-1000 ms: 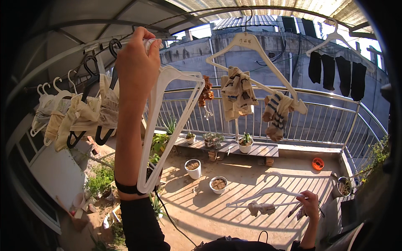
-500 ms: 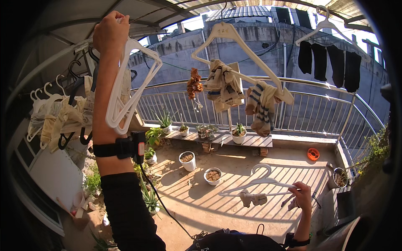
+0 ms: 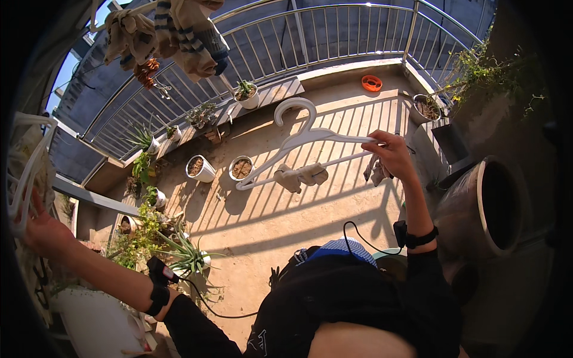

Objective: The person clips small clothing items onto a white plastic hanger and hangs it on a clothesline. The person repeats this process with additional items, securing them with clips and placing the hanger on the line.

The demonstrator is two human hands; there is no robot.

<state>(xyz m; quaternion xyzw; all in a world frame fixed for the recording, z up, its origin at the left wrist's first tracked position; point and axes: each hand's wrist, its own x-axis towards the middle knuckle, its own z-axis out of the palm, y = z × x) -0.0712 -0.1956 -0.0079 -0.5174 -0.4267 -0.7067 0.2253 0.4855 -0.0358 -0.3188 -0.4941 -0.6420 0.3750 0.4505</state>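
Your right hand [image 3: 391, 156] pinches the right end of a white hanger [image 3: 322, 135] between thumb and fingers. The hanger is in front of you above the sunlit floor [image 3: 286, 230], with its hook pointing up and its far arm sloping down to the left. A light pair of socks [image 3: 301, 176] is draped over the bottom bar, and a darker cloth [image 3: 377, 171] hangs just below your right hand.

Your left hand [image 3: 45, 231] reaches out to the left edge, against a few white hangers [image 3: 28, 173]; its fingers point upward, but you cannot tell from this view whether they grip anything.

At the upper left hang striped socks [image 3: 191, 45]. Two white pots of soil, a left one [image 3: 202, 170] and a right one [image 3: 242, 168], stand on the floor beyond the hanger. Farther off, potted plants line a low plank [image 3: 280, 92] by the metal railing [image 3: 410, 36], and an orange dish [image 3: 371, 89] lies near the wall. A big jar [image 3: 462, 209] stands to your right.
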